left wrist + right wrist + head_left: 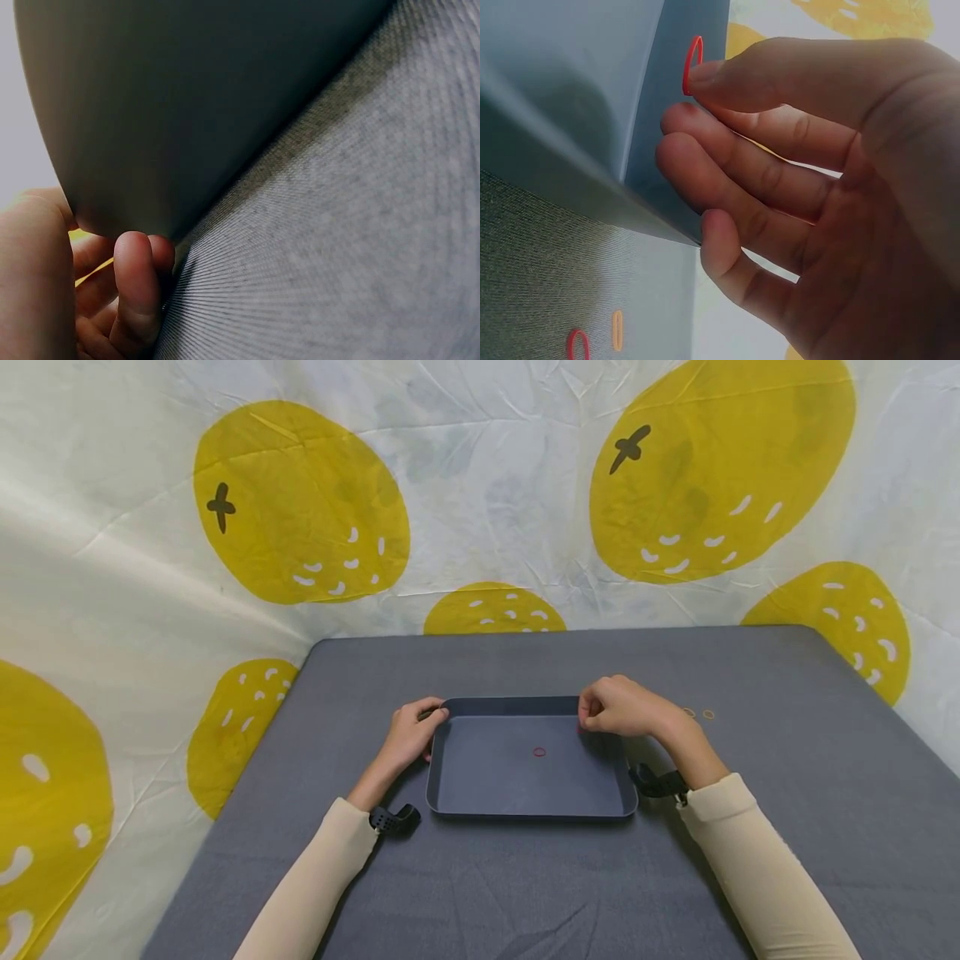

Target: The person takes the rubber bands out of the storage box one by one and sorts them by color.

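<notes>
A dark grey rectangular tray (532, 785) lies on the cloth-covered table. My left hand (411, 731) grips its far left corner, thumb over the rim; in the left wrist view the curled fingers (135, 270) sit against the outer wall. Above the tray's far right part is my right hand (622, 706). Between thumb and forefinger it pinches a red rubber band (686, 79), while the other fingers are loosely bent. Another reddish rubber band (539, 752) lies on the tray floor, right of the middle.
Right of the tray, beyond my right wrist, a yellowish rubber band (708, 714) and a red one (577, 346) lie on the grey tablecloth (480, 885). A white curtain (480, 502) with yellow fruit shapes hangs behind and to the left. Both wrists wear black straps.
</notes>
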Demonstrator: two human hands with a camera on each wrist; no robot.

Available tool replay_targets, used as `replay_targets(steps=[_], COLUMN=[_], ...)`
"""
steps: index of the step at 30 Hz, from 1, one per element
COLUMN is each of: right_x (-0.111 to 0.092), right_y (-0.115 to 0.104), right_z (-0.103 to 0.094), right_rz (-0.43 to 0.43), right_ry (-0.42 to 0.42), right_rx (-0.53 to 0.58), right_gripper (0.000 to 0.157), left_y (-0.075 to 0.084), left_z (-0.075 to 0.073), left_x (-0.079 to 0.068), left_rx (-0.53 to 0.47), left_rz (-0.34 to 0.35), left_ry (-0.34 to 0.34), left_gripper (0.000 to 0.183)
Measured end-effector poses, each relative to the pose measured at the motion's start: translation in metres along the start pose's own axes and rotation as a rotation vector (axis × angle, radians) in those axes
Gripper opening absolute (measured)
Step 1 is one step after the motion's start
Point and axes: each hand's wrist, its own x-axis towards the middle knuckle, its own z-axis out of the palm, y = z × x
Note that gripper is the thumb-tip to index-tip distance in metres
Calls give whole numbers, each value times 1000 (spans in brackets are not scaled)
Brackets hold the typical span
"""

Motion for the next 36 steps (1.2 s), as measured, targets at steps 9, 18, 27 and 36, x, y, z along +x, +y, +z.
replay_targets(steps=[9, 18, 27, 36], right_x=[-1, -2, -1, 1], right_y=[-1, -2, 0, 3], right_z=[2, 3, 3, 5], right_rz=[0, 0, 9, 6], right_ry=[-21, -24, -24, -29], right_rx=[9, 7, 0, -5], right_gripper=[11, 11, 11, 12], left_y=[-1, -1, 0, 1], left_z=[1, 1, 2, 1], left_x=[-2, -2, -1, 0], left_rx=[-8, -2, -11, -17], left_rz=[-8, -10, -10, -4], left_ry=[-3, 2, 5, 8], left_gripper=[26, 26, 27, 26])
